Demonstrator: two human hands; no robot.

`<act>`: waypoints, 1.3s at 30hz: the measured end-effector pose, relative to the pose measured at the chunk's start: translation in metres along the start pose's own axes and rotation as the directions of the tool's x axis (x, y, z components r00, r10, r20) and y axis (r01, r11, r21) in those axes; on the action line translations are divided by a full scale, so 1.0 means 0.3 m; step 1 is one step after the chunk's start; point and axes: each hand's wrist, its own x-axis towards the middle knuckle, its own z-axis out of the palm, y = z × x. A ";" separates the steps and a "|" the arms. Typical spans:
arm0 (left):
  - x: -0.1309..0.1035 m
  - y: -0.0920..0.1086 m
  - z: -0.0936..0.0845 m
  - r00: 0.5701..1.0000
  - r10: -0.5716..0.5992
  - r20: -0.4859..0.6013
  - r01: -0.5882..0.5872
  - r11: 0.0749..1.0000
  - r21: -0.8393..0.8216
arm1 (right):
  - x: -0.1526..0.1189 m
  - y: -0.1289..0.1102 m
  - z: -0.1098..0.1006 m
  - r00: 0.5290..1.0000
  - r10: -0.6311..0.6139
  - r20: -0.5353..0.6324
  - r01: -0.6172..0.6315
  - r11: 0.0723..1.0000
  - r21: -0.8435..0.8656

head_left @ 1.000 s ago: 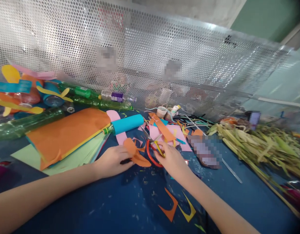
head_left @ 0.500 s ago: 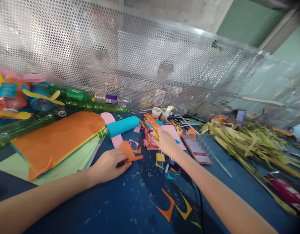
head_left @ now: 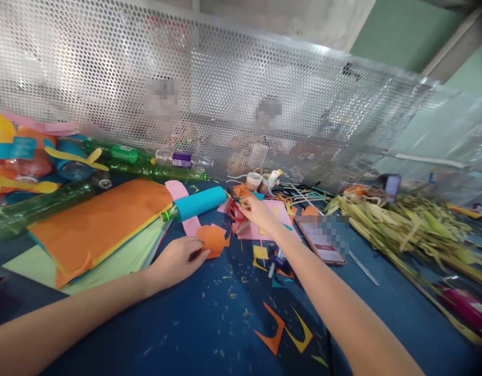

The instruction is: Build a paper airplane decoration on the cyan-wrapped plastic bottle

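My left hand (head_left: 183,257) rests low over the blue tabletop, its thumb and fingers pinching the edge of a rounded piece of orange paper (head_left: 213,239). My right hand (head_left: 257,213) is closed on the red and yellow handles of a pair of scissors (head_left: 233,210), which point away from me over scraps of paper. Part of the handle is hidden by my fingers. Just beyond the orange piece, a green bottle wrapped in blue paper (head_left: 202,202) lies on its side across a pink paper strip (head_left: 191,223).
Orange and green paper sheets (head_left: 103,224) are stacked at left, with several plastic bottles (head_left: 127,169) behind. Offcuts (head_left: 272,329) lie in front. A phone (head_left: 321,243) and dried husks (head_left: 405,224) are at right. A perforated metal screen (head_left: 225,94) stands behind.
The scissors and my right hand have shifted slightly away from me. A trailing orange strip beside the paper in my left hand no longer shows, and the piece now looks rounder.
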 end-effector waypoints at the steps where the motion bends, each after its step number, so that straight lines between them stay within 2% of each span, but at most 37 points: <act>1: 0.000 -0.001 0.002 1.000 -0.016 0.002 0.016 1.000 0.007 | -0.007 0.014 -0.012 1.000 0.003 0.000 -0.003 1.000 -0.001; 3: -0.001 -0.003 0.005 0.999 -0.052 0.001 0.052 0.999 0.002 | -0.019 0.057 -0.045 0.999 0.035 -0.008 -0.035 0.999 -0.023; 6: -0.004 -0.003 0.008 0.991 -0.125 -0.037 0.122 0.989 -0.084 | -0.023 0.149 -0.090 0.987 0.156 -0.026 -0.158 0.984 -0.079; 10: -0.004 0.000 0.010 0.978 -0.173 -0.113 0.152 0.974 -0.169 | -0.020 0.254 -0.093 0.965 0.259 0.049 -0.255 0.963 -0.088; 13: -0.003 -0.001 0.011 0.977 -0.150 -0.150 0.126 0.979 -0.159 | -0.029 0.277 -0.063 0.962 0.247 0.118 -0.245 0.969 -0.030; 16: -0.004 -0.002 0.010 0.978 -0.125 -0.165 0.103 0.985 -0.138 | -0.039 0.272 -0.060 0.966 0.236 0.108 -0.240 0.970 0.025; 20: -0.006 0.002 0.004 0.980 -0.150 -0.130 0.132 0.982 -0.136 | -0.041 0.268 -0.145 0.967 0.245 -0.076 -0.238 0.967 0.090; 23: -0.003 0.005 -0.001 0.981 -0.167 -0.102 0.149 0.975 -0.162 | -0.050 0.255 -0.244 0.923 0.262 -0.283 -0.234 0.964 0.130; 25: -0.001 0.006 -0.004 0.984 -0.150 -0.101 0.132 0.976 -0.171 | -0.077 0.229 -0.306 0.884 0.241 -0.402 -0.184 0.967 0.175; 27: 0.000 0.006 -0.009 0.986 -0.129 -0.104 0.110 0.980 -0.167 | -0.128 0.189 -0.364 0.821 0.143 -0.553 0.078 0.931 0.357; 28: -0.001 0.006 -0.013 0.988 -0.115 -0.099 0.097 0.981 -0.170 | -0.161 0.166 -0.392 0.826 0.091 -0.556 0.190 0.884 0.428; 29: -0.003 0.006 -0.017 0.991 -0.097 -0.087 0.081 0.980 -0.181 | -0.199 0.144 -0.421 0.864 0.035 -0.503 0.263 0.820 0.508; 31: -0.007 0.005 -0.026 0.996 -0.058 -0.067 0.041 0.974 -0.224 | -0.277 0.106 -0.475 0.957 -0.124 -0.263 0.275 0.682 0.678; 32: -0.009 0.004 -0.031 0.997 -0.041 -0.066 0.024 0.969 -0.246 | -0.311 0.089 -0.498 0.959 -0.258 -0.116 0.257 0.627 0.736; 33: -0.010 0.004 -0.035 0.997 -0.033 -0.073 0.013 0.964 -0.264 | -0.340 0.073 -0.514 0.908 -0.419 -0.006 0.260 0.552 0.792; 34: -0.011 0.004 -0.039 0.995 -0.034 -0.092 0.007 0.961 -0.276 | -0.361 0.057 -0.523 0.812 -0.563 0.154 0.213 0.532 0.819; 35: -0.012 0.005 -0.044 0.992 -0.042 -0.119 0.006 0.959 -0.283 | -0.374 0.040 -0.523 0.722 -0.631 0.283 0.155 0.546 0.823; 36: -0.012 0.007 -0.048 0.987 -0.051 -0.150 0.006 0.958 -0.288 | -0.379 0.020 -0.511 0.664 -0.643 0.382 0.102 0.584 0.805; 37: -0.013 0.011 -0.054 0.981 -0.056 -0.185 -0.001 0.956 -0.292 | -0.377 0.000 -0.488 0.657 -0.606 0.448 0.057 0.633 0.772; 38: -0.015 0.018 -0.060 0.974 -0.052 -0.222 -0.015 0.956 -0.291 | -0.370 -0.022 -0.456 0.669 -0.576 0.469 0.043 0.660 0.750; 39: -0.017 0.029 -0.066 0.968 -0.036 -0.249 -0.037 0.959 -0.283 | -0.358 -0.042 -0.415 0.661 -0.566 0.492 0.053 0.690 0.722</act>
